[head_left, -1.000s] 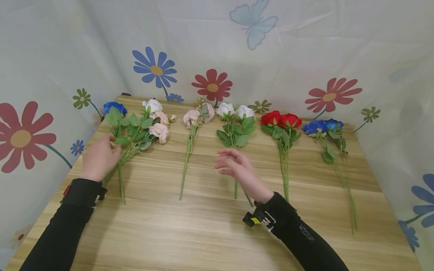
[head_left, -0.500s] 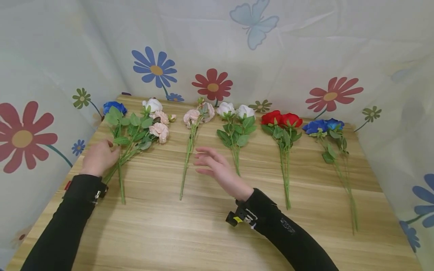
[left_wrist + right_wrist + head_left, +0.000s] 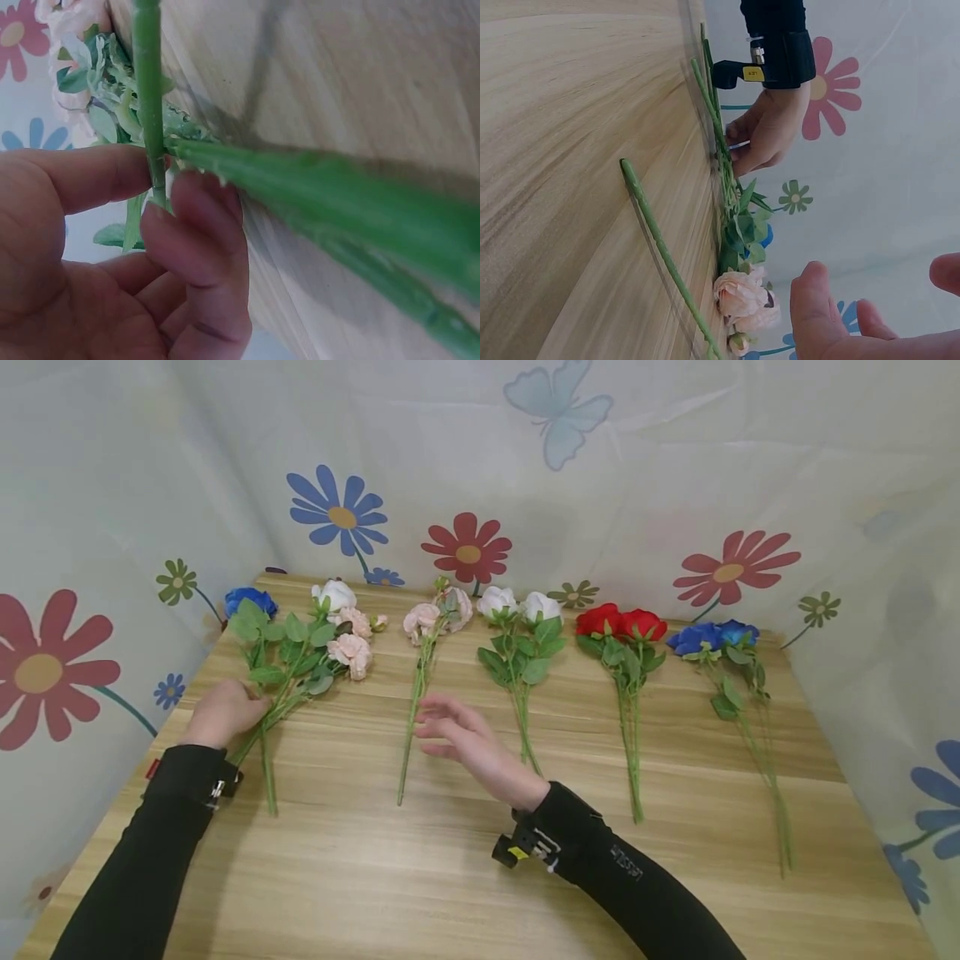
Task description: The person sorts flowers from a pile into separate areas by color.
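Observation:
On the left of the table, a bunch of artificial flowers mixes a blue rose (image 3: 251, 602), a white rose (image 3: 335, 596) and pink blooms (image 3: 350, 652), their green stems crossing. My left hand (image 3: 228, 713) is at that crossing, thumb and fingers pinching a green flower stem (image 3: 149, 82) in the left wrist view. Other stems (image 3: 315, 184) run close past the fingers. Over the lower stem of the pink flower (image 3: 422, 620), my right hand (image 3: 480, 745) hovers with fingers loosely extended and holding nothing; its fingertips (image 3: 814, 271) show in the right wrist view.
To the right, a pair of white roses (image 3: 517, 604), red roses (image 3: 621, 622) and blue roses (image 3: 714, 637) lie in a row on the wooden table (image 3: 360, 877). A cloth backdrop (image 3: 645, 510) printed with flowers stands along the back and sides.
My right hand has moved left, from the white roses' stems to the pink flower's stem. The left hand has slid slightly down along the bunch's stems.

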